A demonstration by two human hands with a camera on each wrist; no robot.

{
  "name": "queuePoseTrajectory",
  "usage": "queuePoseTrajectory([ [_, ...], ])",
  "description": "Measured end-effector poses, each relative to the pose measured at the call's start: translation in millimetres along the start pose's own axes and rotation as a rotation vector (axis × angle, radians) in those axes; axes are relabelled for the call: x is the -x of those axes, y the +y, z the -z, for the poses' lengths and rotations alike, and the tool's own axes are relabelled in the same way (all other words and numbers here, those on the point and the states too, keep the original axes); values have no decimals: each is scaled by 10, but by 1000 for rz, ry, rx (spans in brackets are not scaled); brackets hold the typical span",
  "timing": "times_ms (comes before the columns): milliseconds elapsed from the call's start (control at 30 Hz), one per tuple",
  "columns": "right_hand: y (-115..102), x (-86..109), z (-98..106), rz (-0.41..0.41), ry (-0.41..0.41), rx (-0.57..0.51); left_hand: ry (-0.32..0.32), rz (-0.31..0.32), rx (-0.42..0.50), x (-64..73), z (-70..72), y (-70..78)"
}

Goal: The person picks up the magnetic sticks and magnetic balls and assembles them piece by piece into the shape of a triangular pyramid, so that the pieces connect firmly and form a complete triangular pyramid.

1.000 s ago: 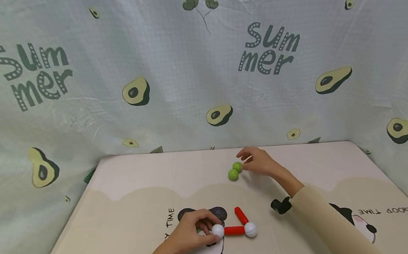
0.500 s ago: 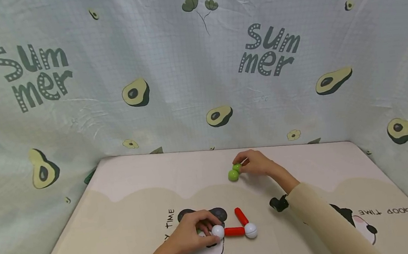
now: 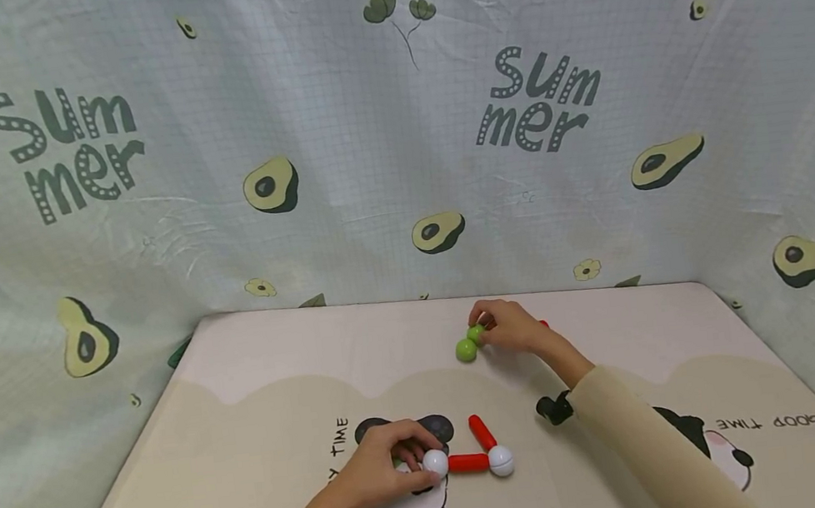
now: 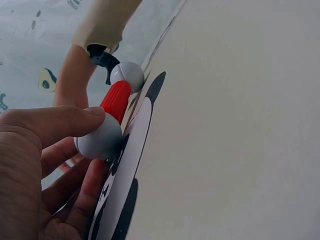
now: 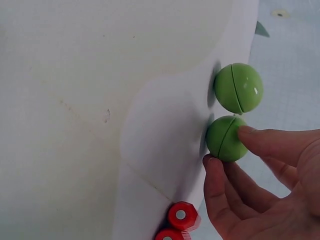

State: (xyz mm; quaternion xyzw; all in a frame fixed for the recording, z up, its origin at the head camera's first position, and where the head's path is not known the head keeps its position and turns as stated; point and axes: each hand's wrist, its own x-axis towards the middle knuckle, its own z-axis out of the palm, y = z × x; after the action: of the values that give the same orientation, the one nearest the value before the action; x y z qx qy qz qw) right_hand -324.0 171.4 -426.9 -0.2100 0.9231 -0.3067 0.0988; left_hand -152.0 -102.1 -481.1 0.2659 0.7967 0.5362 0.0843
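Note:
My left hand holds a white ball between thumb and fingers, low over the printed panda. The ball is joined to a red rod, whose other end meets a second white ball. From that ball another red rod points away toward the back. Farther off, my right hand pinches a green ball with thumb and fingertips. Right beside it sits a second green ball, also with a seam round its middle.
Red rods with round metal-looking ends lie near my right fingers in the right wrist view. The table has a printed cover. A hanging curtain with avocado prints stands behind its far edge.
My right hand has moved slightly left and its fingers have come round one green ball. A bit of red now shows behind that hand. The left hand stays where it was.

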Motion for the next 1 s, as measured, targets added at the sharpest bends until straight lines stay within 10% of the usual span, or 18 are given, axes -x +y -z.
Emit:
queuePoseTrajectory([
  [1000, -157, 270, 152, -60, 122, -81, 5, 5, -20, -2, -2, 30],
])
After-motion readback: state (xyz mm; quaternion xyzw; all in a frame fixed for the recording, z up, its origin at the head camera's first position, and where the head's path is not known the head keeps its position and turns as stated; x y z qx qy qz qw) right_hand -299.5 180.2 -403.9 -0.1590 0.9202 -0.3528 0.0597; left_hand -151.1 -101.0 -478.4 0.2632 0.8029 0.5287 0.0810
